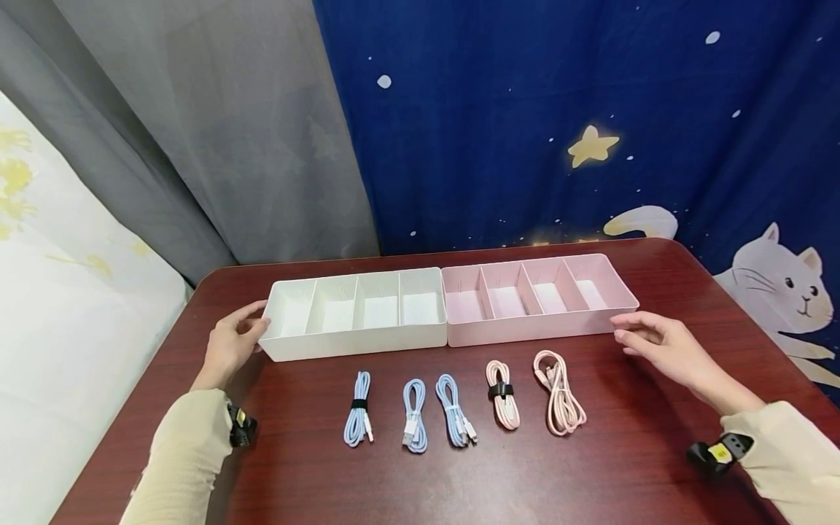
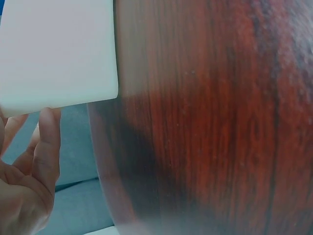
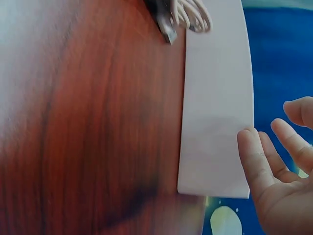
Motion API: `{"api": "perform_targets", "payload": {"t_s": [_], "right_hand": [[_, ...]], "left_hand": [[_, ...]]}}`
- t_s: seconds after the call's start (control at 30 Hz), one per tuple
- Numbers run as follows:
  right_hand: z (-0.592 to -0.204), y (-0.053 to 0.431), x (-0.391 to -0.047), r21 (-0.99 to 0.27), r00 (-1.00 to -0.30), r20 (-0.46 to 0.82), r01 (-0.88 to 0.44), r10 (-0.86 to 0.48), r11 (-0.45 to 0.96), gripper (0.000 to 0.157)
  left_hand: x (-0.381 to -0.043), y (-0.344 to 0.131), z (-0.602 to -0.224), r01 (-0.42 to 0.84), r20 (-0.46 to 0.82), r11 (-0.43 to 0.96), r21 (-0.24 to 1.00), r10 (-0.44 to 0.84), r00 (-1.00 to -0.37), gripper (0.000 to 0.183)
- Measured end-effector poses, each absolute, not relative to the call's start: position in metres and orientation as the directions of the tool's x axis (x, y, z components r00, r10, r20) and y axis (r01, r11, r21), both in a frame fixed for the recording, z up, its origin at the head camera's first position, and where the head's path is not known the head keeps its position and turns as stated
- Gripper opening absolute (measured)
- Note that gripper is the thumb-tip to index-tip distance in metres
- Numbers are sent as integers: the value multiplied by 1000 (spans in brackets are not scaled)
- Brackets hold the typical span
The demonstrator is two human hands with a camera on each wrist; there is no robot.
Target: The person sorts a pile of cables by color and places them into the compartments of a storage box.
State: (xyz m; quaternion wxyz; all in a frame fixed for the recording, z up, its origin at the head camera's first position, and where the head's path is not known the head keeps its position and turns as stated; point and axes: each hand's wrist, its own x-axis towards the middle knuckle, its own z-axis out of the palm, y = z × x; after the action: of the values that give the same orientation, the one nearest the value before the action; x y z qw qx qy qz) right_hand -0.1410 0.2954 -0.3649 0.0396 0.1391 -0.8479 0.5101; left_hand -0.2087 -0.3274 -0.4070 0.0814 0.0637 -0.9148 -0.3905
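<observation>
A white divided organizer box (image 1: 361, 344) and a pink one (image 1: 538, 328) stand end to end, each with several bare compartments. My left hand (image 1: 230, 344) touches the white box's left end, fingers loosely bent; the left wrist view shows its fingertips against the box wall (image 2: 58, 54). At the pink box's right front corner is my right hand (image 1: 672, 351), its relaxed fingers at the wall (image 3: 215, 117). In front lie three bundled blue cables: one black-strapped (image 1: 357, 423), one in the middle (image 1: 415, 417), one on the right (image 1: 453, 412). Beside them are a black-strapped pink cable (image 1: 503, 394) and a looser pink cable (image 1: 561, 397).
Everything sits on a dark red wooden table (image 1: 499, 481) with rounded far corners. Behind it hang a grey curtain (image 1: 262, 131) and a blue curtain (image 1: 472, 131) printed with stars and a cat. A white patterned cloth (image 1: 72, 313) borders the left side.
</observation>
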Motion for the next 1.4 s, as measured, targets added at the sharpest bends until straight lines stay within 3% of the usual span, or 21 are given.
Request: {"api": "perform_targets", "payload": {"t_s": [0.2,0.53,0.77,1.0,1.4], "right_hand": [[-373,282,-136,-839,-949,207,-297,-236,457,17],[-383,262,-133,-866,-913,218,-344,-345,362,21],[-385,254,-133,-892,-912,147,-289,-383,346,34],[-391,249,-132,-902,-915,122,-263,-385,341,36],[-397,244,-128,-930,-937,12,-139,-350,340,43]], "left_hand": [[-196,-314,-386,-62,81,690,721,-173,-982,54],[-191,-305,-377,-60,71,705,706,-155,-985,46],[-222,-342,-432,-41,128,722,691,-178,-976,55],[-193,-308,-381,-66,65,688,723,-163,-984,48],[-190,-305,-375,-62,61,696,715,-150,-987,44]]}}
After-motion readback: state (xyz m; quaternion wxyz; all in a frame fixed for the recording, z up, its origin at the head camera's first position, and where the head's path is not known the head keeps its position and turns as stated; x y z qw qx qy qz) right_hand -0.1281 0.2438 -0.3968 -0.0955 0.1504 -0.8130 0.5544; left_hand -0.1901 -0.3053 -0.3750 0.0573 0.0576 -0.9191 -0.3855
